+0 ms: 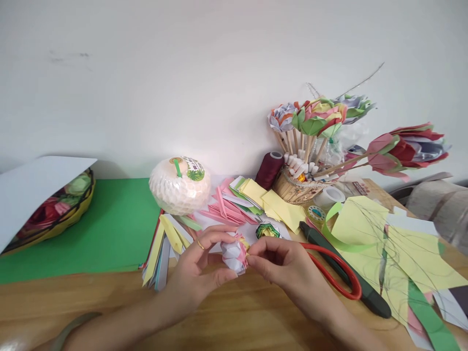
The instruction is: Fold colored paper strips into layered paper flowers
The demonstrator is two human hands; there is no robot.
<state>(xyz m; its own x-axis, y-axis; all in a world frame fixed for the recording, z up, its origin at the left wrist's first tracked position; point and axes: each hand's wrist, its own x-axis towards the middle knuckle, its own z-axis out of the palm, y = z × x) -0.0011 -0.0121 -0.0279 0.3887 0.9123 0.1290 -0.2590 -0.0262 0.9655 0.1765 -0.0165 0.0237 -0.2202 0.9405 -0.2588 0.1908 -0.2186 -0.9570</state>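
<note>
A small folded paper flower (pixel 234 254) in white and pink, with a little yellow, is held up above the table's front part. My left hand (pixel 199 261) grips it between thumb and fingers from the left; a ring is on one finger. The thumb and index finger of my right hand (pixel 281 263) pinch its right edge, where a bit of yellow shows. Just behind the hands lies a green and yellow folded paper piece (pixel 267 230). Red-handled scissors (pixel 353 282) lie right of my right hand, next to a long dark green tool (pixel 347 273).
Behind are pink paper strips (pixel 223 209), yellow sheets (pixel 283 209) and a wrapped coconut (pixel 180 187). Paper flowers (pixel 318 114) stand in a basket (pixel 292 187) by a maroon thread spool (pixel 269 169). Wires (pixel 398 239) cross the right-hand paper. A flower basket (pixel 78 214) sits left.
</note>
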